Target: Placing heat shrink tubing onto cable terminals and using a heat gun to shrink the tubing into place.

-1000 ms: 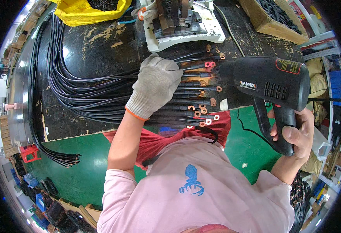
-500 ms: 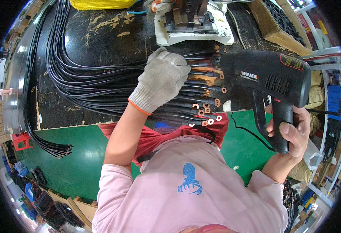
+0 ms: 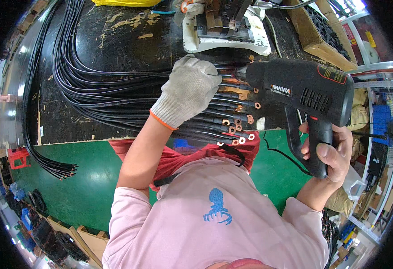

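My left hand, in a grey knitted glove with an orange cuff edge, is closed over the upper part of a bundle of black cables. Copper ring terminals on the cable ends fan out to its right, at the near edge of the table. My bare right hand is wrapped round the handle of a black heat gun. The gun's nozzle points left, close to the upper cable ends beside my gloved fingers. Just which cables the glove grips is hidden beneath it.
A white-based metal press stands at the back of the worn black table. To its right sits an open box of small black parts. Yellow material lies at the far edge. Cable ends hang over the left edge near a red stool.
The heat gun has moved a little left and its nozzle now sits nearer the gloved fingers, over the upper cable ends. My left hand keeps its hold; the view has shifted slightly.
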`<state>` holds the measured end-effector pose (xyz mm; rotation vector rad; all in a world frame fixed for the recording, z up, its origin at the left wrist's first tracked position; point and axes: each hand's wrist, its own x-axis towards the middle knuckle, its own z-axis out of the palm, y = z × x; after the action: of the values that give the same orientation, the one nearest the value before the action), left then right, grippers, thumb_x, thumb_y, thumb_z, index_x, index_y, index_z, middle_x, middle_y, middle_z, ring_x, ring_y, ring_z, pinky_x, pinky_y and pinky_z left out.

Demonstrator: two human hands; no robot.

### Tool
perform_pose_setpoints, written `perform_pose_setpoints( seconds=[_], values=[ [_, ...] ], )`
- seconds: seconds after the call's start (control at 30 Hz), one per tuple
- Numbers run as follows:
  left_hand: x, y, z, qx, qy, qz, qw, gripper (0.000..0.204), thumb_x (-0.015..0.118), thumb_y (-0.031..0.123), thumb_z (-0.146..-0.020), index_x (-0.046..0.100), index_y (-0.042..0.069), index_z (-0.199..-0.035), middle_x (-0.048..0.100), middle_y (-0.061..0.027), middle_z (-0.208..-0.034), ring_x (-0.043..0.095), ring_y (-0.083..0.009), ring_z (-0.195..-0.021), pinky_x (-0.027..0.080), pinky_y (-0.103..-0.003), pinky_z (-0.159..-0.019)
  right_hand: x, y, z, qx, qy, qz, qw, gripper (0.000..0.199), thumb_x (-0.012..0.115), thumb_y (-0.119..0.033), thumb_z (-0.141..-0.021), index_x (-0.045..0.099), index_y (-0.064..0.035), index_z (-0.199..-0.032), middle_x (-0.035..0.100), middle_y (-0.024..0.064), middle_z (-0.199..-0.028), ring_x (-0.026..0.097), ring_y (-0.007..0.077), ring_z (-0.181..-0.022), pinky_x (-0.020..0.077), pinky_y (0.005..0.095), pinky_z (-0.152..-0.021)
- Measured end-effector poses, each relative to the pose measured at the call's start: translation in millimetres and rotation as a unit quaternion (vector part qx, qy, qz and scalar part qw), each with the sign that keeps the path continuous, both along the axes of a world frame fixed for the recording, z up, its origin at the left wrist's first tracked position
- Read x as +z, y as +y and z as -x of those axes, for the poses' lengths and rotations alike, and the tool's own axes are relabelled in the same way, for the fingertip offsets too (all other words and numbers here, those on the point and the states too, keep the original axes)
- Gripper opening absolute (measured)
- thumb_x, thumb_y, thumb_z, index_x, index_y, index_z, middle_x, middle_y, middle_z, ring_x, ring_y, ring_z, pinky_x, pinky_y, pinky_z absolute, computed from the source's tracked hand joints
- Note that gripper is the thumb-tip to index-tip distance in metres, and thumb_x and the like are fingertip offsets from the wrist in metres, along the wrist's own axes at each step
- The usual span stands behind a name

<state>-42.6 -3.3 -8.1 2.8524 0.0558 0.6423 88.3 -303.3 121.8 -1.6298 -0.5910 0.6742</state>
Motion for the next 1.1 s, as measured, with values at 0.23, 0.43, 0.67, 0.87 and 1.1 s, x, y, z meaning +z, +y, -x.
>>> perform_pose_setpoints(
  seconds=[0.23,0.43,0.67,0.87,1.1],
  values=[
    [0.4,-0.6,1.2,0.010,0.007,-0.011,1.000,0.011,0.071,0.017,-0.081,0.078,0.013,-0.089,0.071,-0.0044,-0.091,0.067,-0.0278,-0.087,0.050,-0.044,-0.090,3.8,9.3,2.1,0.006,0.024,-0.005,1.000,0.066,0.083,-0.023,-0.069,0.062,0.0105,-0.121,0.072,0.0230,-0.101,0.070,0.0213,-0.066,0.0568,0.0299,-0.057],
    [-0.3,0.6,0.7,0.005,0.002,-0.009,1.000,0.010,0.072,0.017,-0.081,0.077,0.013,-0.088,0.071,-0.0041,-0.091,0.066,-0.0277,-0.087,0.050,-0.044,-0.088,4.7,9.3,2.9,0.012,0.031,-0.010,0.999,0.065,0.084,-0.021,-0.068,0.062,0.0103,-0.121,0.072,0.0226,-0.101,0.070,0.0214,-0.067,0.0566,0.0300,-0.057],
    [0.2,-0.1,1.1,0.003,0.004,0.003,1.000,0.011,0.071,0.017,-0.080,0.077,0.013,-0.088,0.070,-0.0040,-0.091,0.066,-0.0273,-0.088,0.050,-0.044,-0.090,5.8,6.9,4.3,0.005,0.024,-0.011,1.000,0.063,0.084,-0.020,-0.069,0.063,0.0102,-0.120,0.072,0.0223,-0.102,0.070,0.0215,-0.067,0.0571,0.0301,-0.057],
    [0.3,-1.3,0.8,0.003,0.000,-0.001,1.000,0.012,0.070,0.017,-0.081,0.077,0.012,-0.088,0.071,-0.0038,-0.092,0.066,-0.0271,-0.091,0.050,-0.044,-0.091,8.5,-3.0,2.2,0.011,0.042,-0.006,0.999,0.061,0.083,-0.018,-0.068,0.063,0.0104,-0.119,0.072,0.0220,-0.101,0.070,0.0214,-0.067,0.0572,0.0299,-0.057],
    [0.8,0.2,3.7,0.012,0.020,-0.001,1.000,0.013,0.071,0.018,-0.082,0.078,0.013,-0.092,0.070,-0.0039,-0.093,0.066,-0.0265,-0.093,0.049,-0.044,-0.094,10.5,-17.1,1.1,0.000,0.035,0.012,0.999,0.062,0.084,-0.018,-0.067,0.063,0.0094,-0.119,0.072,0.0215,-0.100,0.070,0.0218,-0.065,0.0573,0.0299,-0.054]
  ],
)
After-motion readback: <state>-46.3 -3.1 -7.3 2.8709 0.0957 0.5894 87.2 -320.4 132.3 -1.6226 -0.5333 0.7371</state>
